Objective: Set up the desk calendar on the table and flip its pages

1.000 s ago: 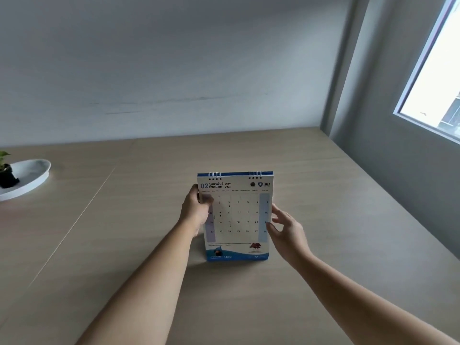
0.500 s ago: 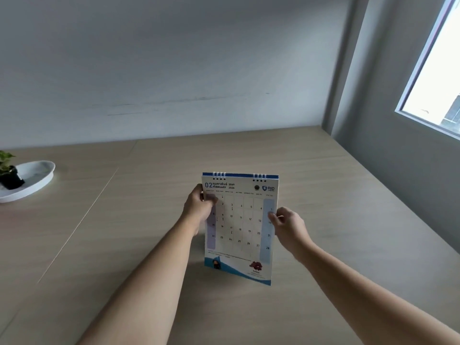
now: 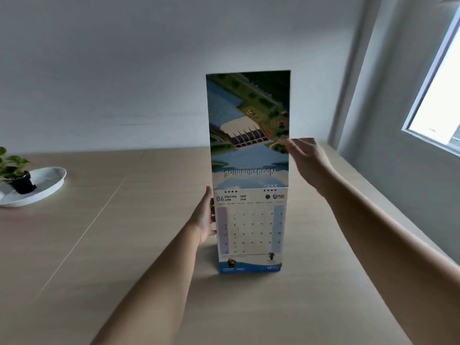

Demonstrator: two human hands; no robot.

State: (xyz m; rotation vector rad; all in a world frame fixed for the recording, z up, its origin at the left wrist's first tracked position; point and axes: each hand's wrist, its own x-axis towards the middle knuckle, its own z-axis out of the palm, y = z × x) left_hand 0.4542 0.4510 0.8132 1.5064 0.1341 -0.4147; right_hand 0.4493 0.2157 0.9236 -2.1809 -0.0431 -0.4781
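The desk calendar [image 3: 250,232] stands upright on the wooden table [image 3: 124,245], showing its June page. My left hand [image 3: 206,215] grips its left edge, fingers hidden behind it. Above the spiral binding, lifted pages [image 3: 249,130] stand straight up, their back showing an upside-down aerial photo of a dam. My right hand [image 3: 305,155] holds the right edge of these lifted pages, with the fingertips at the sheet's edge.
A white dish [image 3: 37,186] with a small potted plant [image 3: 15,171] sits at the table's far left. A grey wall runs behind the table, and a window [image 3: 438,100] is on the right wall. The table's right edge lies near my right forearm.
My right hand has swung several pages up from the front, from February to June. They now stand vertical above the binding. My left hand stays on the calendar's left edge.
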